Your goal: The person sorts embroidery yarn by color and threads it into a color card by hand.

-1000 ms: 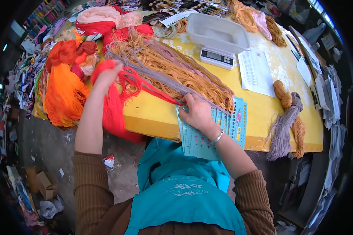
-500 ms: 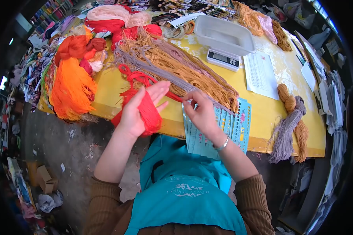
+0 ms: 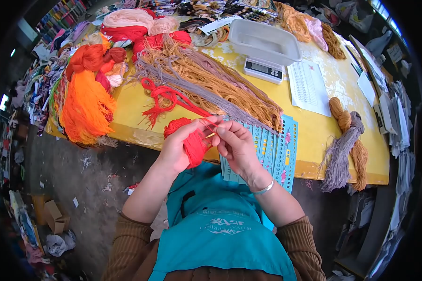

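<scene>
My left hand [image 3: 180, 143] grips a bundle of red yarn [image 3: 192, 143] at the near table edge, the yarn wrapped over the palm. My right hand [image 3: 237, 143] meets it from the right and pinches the red strands between thumb and fingers. From the hands a red strand runs up and left to a loose red tangle [image 3: 162, 98] on the yellow table [image 3: 314, 136]. Under my right hand lies a fan of blue perforated thread cards [image 3: 274, 147], overhanging the table edge.
Long tan and grey yarn hanks [image 3: 206, 79] cross the table's middle. Orange yarn [image 3: 84, 105] hangs off the left edge. A white tray on a digital scale [image 3: 262, 49] and a printed sheet [image 3: 308, 86] lie behind. Another tan-grey hank [image 3: 347, 140] droops at right.
My left hand came back from the far left toward my body, gathering the red yarn into a compact bundle. My right hand lifted off the blue cards and now meets the left hand.
</scene>
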A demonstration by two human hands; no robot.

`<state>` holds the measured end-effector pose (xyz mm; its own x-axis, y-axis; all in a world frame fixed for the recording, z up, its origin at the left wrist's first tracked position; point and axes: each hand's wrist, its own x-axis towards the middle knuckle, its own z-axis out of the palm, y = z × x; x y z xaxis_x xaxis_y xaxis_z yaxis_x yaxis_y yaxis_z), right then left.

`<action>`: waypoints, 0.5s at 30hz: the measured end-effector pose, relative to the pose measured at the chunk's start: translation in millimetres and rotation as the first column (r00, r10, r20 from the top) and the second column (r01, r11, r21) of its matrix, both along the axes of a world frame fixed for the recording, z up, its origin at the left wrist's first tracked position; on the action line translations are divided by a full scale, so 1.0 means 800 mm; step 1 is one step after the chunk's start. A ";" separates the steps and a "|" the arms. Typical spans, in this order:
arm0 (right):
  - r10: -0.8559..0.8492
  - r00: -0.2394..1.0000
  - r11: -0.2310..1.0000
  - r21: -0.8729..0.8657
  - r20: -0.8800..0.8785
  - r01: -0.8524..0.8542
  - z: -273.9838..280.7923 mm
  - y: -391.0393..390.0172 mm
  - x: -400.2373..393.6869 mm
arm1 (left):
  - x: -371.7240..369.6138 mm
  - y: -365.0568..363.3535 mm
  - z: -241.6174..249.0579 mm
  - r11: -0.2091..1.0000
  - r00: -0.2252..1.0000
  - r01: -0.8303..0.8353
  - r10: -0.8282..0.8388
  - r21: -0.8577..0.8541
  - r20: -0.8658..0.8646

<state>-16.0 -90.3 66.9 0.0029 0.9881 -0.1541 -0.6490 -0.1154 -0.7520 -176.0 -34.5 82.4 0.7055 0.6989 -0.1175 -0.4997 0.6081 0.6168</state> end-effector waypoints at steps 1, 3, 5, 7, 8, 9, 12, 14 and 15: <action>0.000 1.000 1.000 0.000 0.000 0.000 -0.002 -0.001 -0.001 | 0.000 -0.001 -0.001 1.000 1.000 0.000 0.000 0.000 0.000; -0.021 0.995 1.000 0.018 0.093 0.019 -0.006 -0.003 -0.001 | 0.001 -0.003 -0.005 0.993 0.980 -0.102 0.111 0.060 -0.164; -0.022 0.993 1.000 0.009 0.115 0.021 -0.003 -0.004 0.000 | 0.005 -0.007 -0.005 0.987 0.969 -0.142 0.154 0.076 -0.194; -0.020 0.991 1.000 0.002 0.136 0.020 -0.002 -0.005 -0.001 | 0.006 -0.008 -0.005 0.979 0.954 -0.183 0.200 0.093 -0.224; -0.024 0.986 1.000 0.008 0.167 0.023 -0.001 -0.005 -0.001 | 0.006 -0.008 -0.006 0.979 0.953 -0.171 0.193 0.107 -0.235; -0.029 0.980 1.000 0.016 0.199 0.027 -0.001 -0.005 -0.002 | 0.005 -0.007 -0.007 0.980 0.951 -0.159 0.185 0.121 -0.246; -0.037 0.969 0.999 0.040 0.244 0.028 -0.002 -0.005 -0.003 | 0.004 -0.006 -0.007 0.986 0.947 -0.133 0.156 0.100 -0.280; -0.035 0.969 0.999 0.042 0.245 0.026 -0.005 -0.005 -0.002 | 0.008 -0.007 -0.006 0.977 0.947 -0.147 0.184 0.153 -0.264; -0.033 0.968 0.999 0.045 0.248 0.023 -0.006 -0.005 -0.002 | 0.009 -0.008 -0.005 0.965 0.946 -0.161 0.210 0.205 -0.247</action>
